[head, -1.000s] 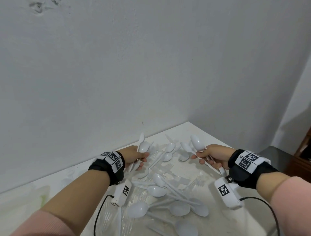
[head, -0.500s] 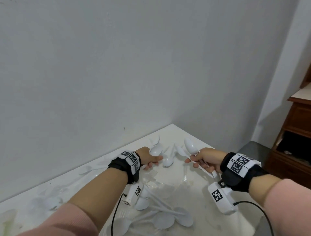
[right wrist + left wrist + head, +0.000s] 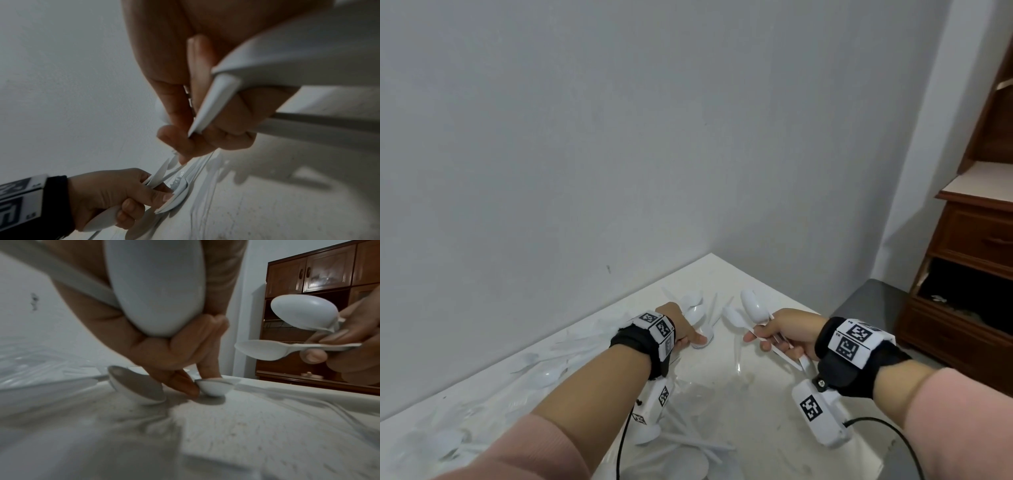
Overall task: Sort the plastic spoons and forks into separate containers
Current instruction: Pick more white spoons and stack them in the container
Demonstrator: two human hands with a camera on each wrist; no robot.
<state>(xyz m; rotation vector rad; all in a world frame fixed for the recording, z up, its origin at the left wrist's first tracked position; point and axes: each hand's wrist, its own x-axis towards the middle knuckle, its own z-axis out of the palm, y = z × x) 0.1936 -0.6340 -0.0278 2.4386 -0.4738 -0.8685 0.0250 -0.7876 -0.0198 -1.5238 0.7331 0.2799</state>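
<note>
Spoons (image 3: 751,306) were bunched in my right hand (image 3: 787,334), and my left hand (image 3: 683,329) held more while its fingertips pinched another spoon (image 3: 213,388) on the table (image 3: 756,394). Lots of spoons and forks lay mixed there. I saw no containers, so most sorting was left.

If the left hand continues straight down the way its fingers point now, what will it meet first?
The left hand points down at the table. Its fingers already touch the bowl of a white spoon lying there, so it probably meets that spoon first, then the table.
</note>
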